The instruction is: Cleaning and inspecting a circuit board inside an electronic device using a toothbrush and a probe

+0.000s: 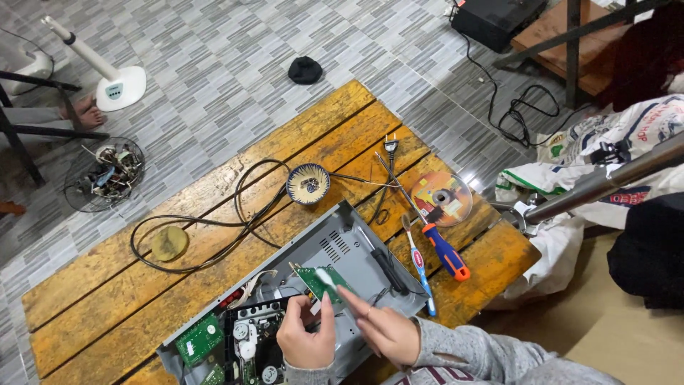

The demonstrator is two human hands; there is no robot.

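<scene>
Low in the middle of the frame, the left hand (306, 341) is curled around the near end of a small green circuit board (322, 281), holding it up over the open grey metal case (342, 246). The right hand (388, 334) is just beside it, with two fingers stretched out toward the board. It seems to pinch something thin and pale, maybe a little brush, but I cannot tell for sure. A white strip lies across the board.

To do this well, the board should be held by its edges and kept steady, I think. The touch should be soft, because the tiny parts look easy to bend. Keeping it over the case helps if something drops.

More green boards (199, 339) and a black disc drive part (256, 342) sit in the case, lower left. A black-handled tool (388, 271) rests on the case's right side. On the wooden table (128, 285), right of the case, lie a toothbrush (420, 267) and a screwdriver (443, 249) with a blue and orange handle. A shiny disc (442, 198) is above them. A small patterned bowl (308, 184) sits in the middle, and a black cord (214, 228) loops to the left by a yellow round pad (169, 244).

The black-handled tool is closest and could get bumped. A wire basket of parts (104, 173) sits on the tiled floor at the left.
</scene>
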